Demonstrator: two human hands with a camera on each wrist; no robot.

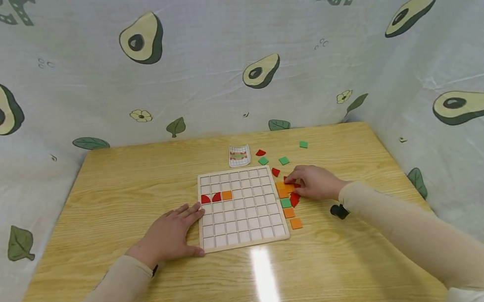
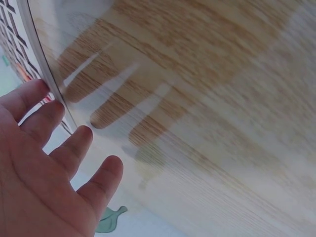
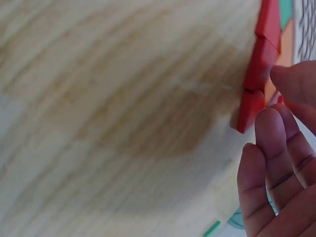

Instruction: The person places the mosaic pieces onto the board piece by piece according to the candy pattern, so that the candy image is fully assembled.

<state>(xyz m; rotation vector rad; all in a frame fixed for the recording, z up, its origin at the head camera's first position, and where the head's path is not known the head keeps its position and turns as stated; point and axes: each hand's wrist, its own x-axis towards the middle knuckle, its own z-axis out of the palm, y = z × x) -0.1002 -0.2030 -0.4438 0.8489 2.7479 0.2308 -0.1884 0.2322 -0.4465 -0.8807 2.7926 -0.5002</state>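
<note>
A pale wooden grid board (image 1: 245,220) lies on the table. Two red quarter-round tiles (image 1: 205,199) and an orange square tile (image 1: 226,195) sit side by side in one row at its left. My left hand (image 1: 175,232) rests at the board's left edge, fingers spread and fingertips touching the rim. On the right, my right hand (image 1: 317,182) reaches over a cluster of orange and red tiles. Its thumb and fingertips are close around an orange tile (image 1: 289,188), beside red tiles (image 3: 260,64); whether they grip one is unclear, as the hand partly covers the pieces.
Several green tiles (image 1: 284,160) and a red tile (image 1: 260,153) lie loose beyond the board. A small printed pattern card (image 1: 240,163) is behind it. More orange tiles (image 1: 296,223) line the board's right side. A cloth with avocados (image 1: 141,38) hangs around the wooden table (image 1: 137,178).
</note>
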